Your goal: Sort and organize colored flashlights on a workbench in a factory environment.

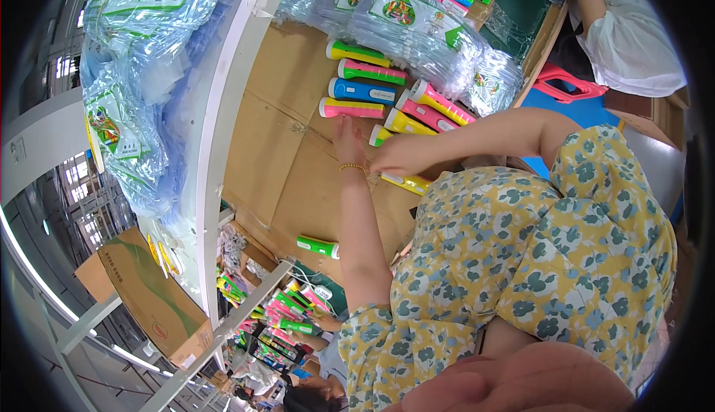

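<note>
My left hand (348, 138), with a yellow bead bracelet at the wrist, reaches forward over the cardboard. Its fingers are stretched out, and the fingertips meet the near edge of a pink and yellow flashlight (351, 108). Beyond that lie a blue flashlight (363, 92), a pink and green one (372, 72) and a green and yellow one (360, 54). My right hand (395, 156) comes in from the right, back upward, its fingers mostly hidden. A yellow flashlight (406, 182) lies just below it; whether they touch I cannot tell. More pink and yellow flashlights (428, 114) lie above that forearm.
Clear plastic packages with printed cards (413, 28) lie at the far side; more plastic packaging (141, 92) hangs left of the white frame (223, 77). A lone green flashlight (318, 246) is near the left edge. Another person's sleeve (633, 51) shows at upper right.
</note>
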`<state>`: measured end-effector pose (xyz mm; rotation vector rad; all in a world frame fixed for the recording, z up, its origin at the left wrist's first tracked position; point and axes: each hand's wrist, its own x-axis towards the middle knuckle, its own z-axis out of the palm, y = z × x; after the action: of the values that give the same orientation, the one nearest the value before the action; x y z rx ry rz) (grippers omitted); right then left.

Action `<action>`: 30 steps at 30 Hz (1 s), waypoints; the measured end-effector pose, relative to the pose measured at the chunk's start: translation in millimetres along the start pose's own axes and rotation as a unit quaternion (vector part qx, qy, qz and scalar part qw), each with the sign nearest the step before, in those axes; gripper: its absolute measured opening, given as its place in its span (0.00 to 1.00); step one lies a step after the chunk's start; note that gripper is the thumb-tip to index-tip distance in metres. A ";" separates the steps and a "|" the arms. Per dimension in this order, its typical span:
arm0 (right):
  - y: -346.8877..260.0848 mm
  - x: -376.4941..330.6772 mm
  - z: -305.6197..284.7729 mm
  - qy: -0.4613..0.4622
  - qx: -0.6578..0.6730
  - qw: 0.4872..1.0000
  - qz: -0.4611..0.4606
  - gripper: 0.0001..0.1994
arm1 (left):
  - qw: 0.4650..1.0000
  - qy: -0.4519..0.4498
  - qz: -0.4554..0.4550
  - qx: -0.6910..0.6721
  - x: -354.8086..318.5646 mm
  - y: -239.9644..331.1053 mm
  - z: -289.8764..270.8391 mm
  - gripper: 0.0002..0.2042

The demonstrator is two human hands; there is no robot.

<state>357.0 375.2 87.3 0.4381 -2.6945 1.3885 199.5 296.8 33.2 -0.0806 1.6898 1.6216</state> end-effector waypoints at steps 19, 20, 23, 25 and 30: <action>7.8 2.6 40.5 0.074 -0.085 0.993 -0.030 0.24 | 0.726 0.521 -0.030 0.448 -96.7 -139.9 -307.3 0.30; -0.8 8.5 34.9 0.115 -0.005 0.993 -0.023 0.24 | 0.690 0.544 -0.041 0.476 -106.5 -148.3 -316.8 0.26; -32.7 -0.6 2.6 0.073 0.088 0.992 0.059 0.27 | 0.942 0.112 -0.161 -0.272 -115.2 -118.1 -319.9 0.17; -25.7 -19.8 -1.1 0.081 0.064 0.990 0.091 0.28 | 0.892 0.300 -0.157 -0.298 -128.5 -103.8 -226.3 0.16; -39.4 -33.8 -15.7 0.136 0.161 0.967 0.145 0.31 | 0.930 0.085 -0.112 -0.339 -164.2 -54.0 -152.1 0.13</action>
<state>399.7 373.6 120.8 -0.1333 -2.3860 1.8193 270.4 79.7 62.6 -0.7449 1.1079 1.9846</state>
